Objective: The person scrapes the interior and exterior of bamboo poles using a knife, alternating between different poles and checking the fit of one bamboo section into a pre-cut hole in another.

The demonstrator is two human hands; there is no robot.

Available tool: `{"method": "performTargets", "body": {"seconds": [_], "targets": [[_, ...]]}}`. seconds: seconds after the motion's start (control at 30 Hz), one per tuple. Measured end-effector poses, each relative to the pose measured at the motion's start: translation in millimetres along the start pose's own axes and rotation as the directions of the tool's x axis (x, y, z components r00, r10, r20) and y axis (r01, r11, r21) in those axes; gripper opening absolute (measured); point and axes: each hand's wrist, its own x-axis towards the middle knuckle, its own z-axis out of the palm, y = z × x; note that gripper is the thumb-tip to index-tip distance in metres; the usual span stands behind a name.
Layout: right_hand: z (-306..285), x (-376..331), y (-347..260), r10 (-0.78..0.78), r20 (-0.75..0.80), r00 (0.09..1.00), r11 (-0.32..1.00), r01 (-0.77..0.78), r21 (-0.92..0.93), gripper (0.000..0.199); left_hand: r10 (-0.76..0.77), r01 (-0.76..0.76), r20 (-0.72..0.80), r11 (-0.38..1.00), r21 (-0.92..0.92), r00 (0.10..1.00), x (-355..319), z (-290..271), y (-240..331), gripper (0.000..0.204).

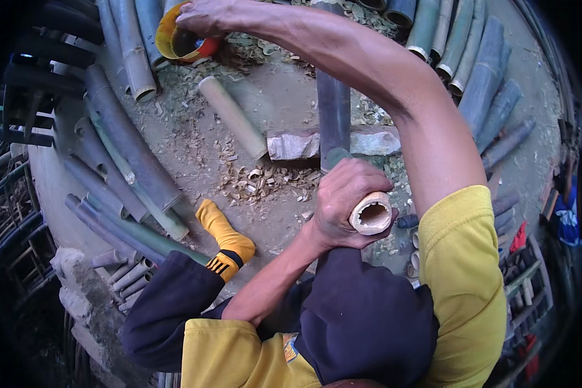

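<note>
My left hand (349, 200) is wrapped around a pale bamboo tube (384, 215), held with its open end up. The inner edge of that end looks jagged; the tube's lower part is hidden behind my hand. Stretched far across to the upper left, my right hand (200, 16) has its fingers closed over the rim of a yellow plastic container (167, 40). Something dark lies inside it, too unclear to name. Just beyond my left hand, a dark bamboo pole (334, 110) rests across a rough stone block (294, 146).
A cut bamboo piece (233, 116) leans against the block. Wood shavings (265, 181) litter the ground. Bamboo poles (126, 136) lie at left, more poles (485, 77) at upper right. My yellow-socked foot (226, 236) is at left, near a broken stone (84, 284).
</note>
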Motion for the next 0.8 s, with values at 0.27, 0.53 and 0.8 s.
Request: {"method": "performTargets", "body": {"seconds": [0.27,0.53,0.8], "targets": [[-119,-106,-93,0.206,-0.515,0.832,0.886,0.064,0.458,0.023,0.022,-0.020,-0.097,1.000,0.021,0.995,-6,-14,-1,0.034],[-181,-343,-145,0.622,0.213,0.754,0.155,-0.385,0.910,0.057,-0.102,0.085,-0.093,0.981,-0.172,0.990,0,-12,-15,0.032],[-132,-413,-183,0.919,0.025,0.394,0.180,-0.475,0.861,0.044,-0.400,0.508,-0.345,0.796,0.329,0.849,52,-71,47,0.042]]}}
